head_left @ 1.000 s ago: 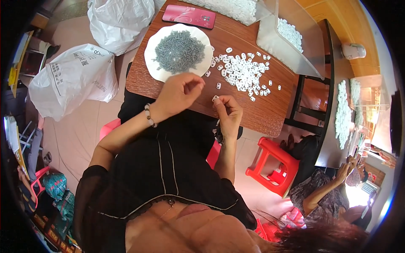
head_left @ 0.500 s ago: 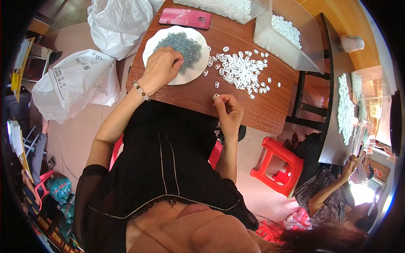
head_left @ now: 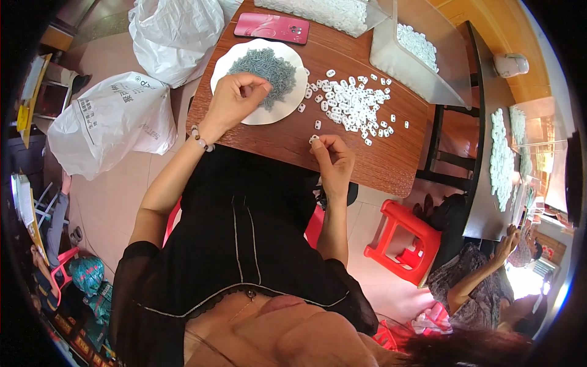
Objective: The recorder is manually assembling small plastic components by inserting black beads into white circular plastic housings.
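A white scalloped plate (head_left: 296, 105) near the table's left side carries a heap of small grey screw-like pieces (head_left: 278, 70). My left hand (head_left: 235, 105) is over the plate's near left part, thumb and forefinger tips together; whatever is between them is too small to make out. By the table's near edge, my right hand (head_left: 337, 164) pinches a small white plastic piece with holes (head_left: 313, 139) between thumb and forefinger. Many similar white pieces (head_left: 354, 104) are spread beyond that hand, to the right of the plate.
A pink phone (head_left: 271, 28) lies behind the plate. Bins of white pieces, one a translucent bin (head_left: 391, 58), stand at the back right. White sacks (head_left: 113, 122) rest on the floor at left; a red stool (head_left: 406, 241) is at right. Another person's arm (head_left: 480, 275) shows at far right.
My left hand has drawn back slightly from the grey heap, its thumb and forefinger now forming a ring. My right hand still pinches the white piece in nearly the same place.
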`<state>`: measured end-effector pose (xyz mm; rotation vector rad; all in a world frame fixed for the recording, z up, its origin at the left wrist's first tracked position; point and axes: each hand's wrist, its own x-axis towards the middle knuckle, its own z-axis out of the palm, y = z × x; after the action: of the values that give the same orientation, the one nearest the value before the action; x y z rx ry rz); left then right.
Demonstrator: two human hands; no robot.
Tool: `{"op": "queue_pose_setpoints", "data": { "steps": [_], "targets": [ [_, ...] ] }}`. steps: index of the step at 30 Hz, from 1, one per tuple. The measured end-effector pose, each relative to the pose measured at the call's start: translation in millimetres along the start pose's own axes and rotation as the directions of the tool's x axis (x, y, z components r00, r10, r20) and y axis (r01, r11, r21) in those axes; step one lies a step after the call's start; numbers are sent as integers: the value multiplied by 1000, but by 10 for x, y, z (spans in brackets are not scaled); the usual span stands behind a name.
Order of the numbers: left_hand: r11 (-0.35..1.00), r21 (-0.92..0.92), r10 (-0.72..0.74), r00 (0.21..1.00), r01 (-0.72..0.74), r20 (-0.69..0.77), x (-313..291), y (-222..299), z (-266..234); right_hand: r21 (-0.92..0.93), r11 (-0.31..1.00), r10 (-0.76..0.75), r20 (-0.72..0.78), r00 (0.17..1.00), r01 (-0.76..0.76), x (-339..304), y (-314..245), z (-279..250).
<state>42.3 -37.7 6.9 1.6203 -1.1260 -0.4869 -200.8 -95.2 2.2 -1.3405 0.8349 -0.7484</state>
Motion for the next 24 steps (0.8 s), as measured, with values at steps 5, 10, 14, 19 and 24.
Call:
{"op": "queue_pose_setpoints", "data": {
  "steps": [5, 10, 14, 19, 24],
  "targets": [
    [934, -288, -155, 967, 210, 203, -276, 271, 241, 35, 999, 14, -11, 1000, -14, -18, -149, 90],
    [779, -460, -247, 883, 425, 399, -419, 424, 394, 6, 999, -36, -22, 999, 36, -53, -136, 108],
    [762, -470, -238, 868, 446, 437, -460, 448, 453, 9, 999, -30, -40, 999, 30, -77, -118, 83],
    [752, -463, -271, 860, 470, 432, -491, 475, 470, 4, 999, -40, -48, 998, 41, -102, -95, 58],
    [783, -413, -277, 855, 465, 438, -514, 467, 474, -27, 998, -52, -51, 997, 51, -121, -70, 52]
  ]
}}
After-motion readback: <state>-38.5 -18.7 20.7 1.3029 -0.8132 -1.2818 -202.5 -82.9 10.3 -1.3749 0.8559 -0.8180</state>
